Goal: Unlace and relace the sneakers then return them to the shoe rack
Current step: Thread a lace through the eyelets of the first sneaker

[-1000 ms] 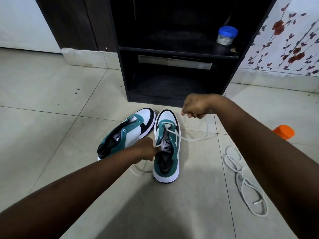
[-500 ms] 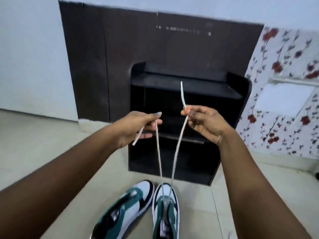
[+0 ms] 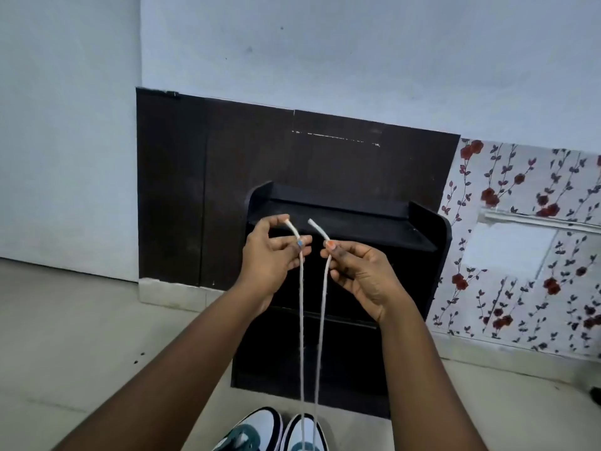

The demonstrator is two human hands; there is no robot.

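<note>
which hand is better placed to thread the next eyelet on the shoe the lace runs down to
Probably either. The left hand and right hand each pinch one end of the lace at equal height, and both strands drop to the right-hand sneaker. The eyelets are out of view.

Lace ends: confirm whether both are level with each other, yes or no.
Yes: the left hand and right hand pinch the lace ends at matching height.

ahead: shoe rack blocks | left: bare floor open | below: sneakers
</note>
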